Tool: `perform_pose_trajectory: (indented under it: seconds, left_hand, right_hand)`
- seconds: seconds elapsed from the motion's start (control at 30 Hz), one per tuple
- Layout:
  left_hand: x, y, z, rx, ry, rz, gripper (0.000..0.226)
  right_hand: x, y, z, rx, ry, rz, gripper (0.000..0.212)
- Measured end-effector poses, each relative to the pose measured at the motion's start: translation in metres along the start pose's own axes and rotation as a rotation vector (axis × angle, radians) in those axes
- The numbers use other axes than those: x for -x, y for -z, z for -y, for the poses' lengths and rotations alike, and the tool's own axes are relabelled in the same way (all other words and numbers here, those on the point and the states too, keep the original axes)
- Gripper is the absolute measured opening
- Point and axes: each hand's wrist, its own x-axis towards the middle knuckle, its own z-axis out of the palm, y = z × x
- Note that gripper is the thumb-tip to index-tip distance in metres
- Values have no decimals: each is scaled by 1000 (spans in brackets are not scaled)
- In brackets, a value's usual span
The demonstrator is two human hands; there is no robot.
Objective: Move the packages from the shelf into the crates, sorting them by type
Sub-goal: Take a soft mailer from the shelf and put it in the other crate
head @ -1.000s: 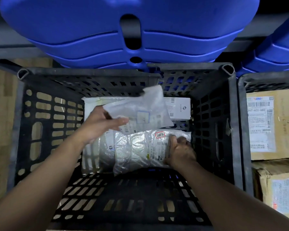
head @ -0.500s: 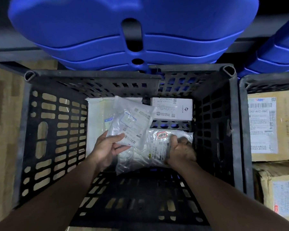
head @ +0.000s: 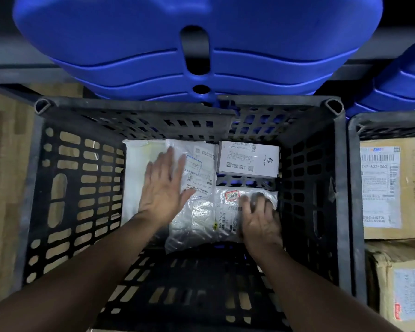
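Warehouse, labelled parcels [head: 248,159], black crates [head: 338,188]

Left hand [head: 164,188] flat; right hand [head: 259,219] seemingly relaxed.
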Motion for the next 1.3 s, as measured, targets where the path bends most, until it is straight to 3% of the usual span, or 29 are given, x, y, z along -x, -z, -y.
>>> perform_pose_trajectory:
  seconds: [0.07,0.13,0.27,0.43,0.53,0.7,0.83,0.97,1.0,1.1,1.13,1.3]
  left_hand:
    - [0,-8,-4,-91,-126,147,88]
    - [0,-16,-8,-66,-132,190,90]
    - [-8,-27,-25,-11,-83,214,96]
    - [-22,-32,-31,-23,-81,222,104]
    - [-20,-36,-21,30,-115,198,103]
    - [-17,-46,-14,116,-140,83,95]
    - [-17,-44,-18,107,-116,71,97]
    - [-18,-46,-25,98,-88,84,98]
    - [-18,-45,-27,90,-77,89,99]
    - [-20,-44,-31,33,-60,149,101]
    - [-21,-43,-30,18,-59,171,101]
    - [-25,-27,-29,-11,-69,285,111]
  right_hand:
    - [1,-6,-7,-28,149,135,106]
    - [0,-5,-9,-112,152,222,105]
    - [-7,-17,-9,-55,158,206,110]
    - [-22,-26,-17,-29,172,-39,86]
    - [-23,-25,-20,48,142,218,80]
    - [-18,2,-13,46,133,277,81]
    - [-23,31,-10,-84,88,-104,36]
    - [-32,48,-11,-87,136,-176,35]
    - [-30,47,-11,-93,169,-136,38]
    - [-20,31,-12,-14,203,175,80]
    - [-17,24,-15,34,193,269,86]
    - [-9,10,-13,98,154,375,71]
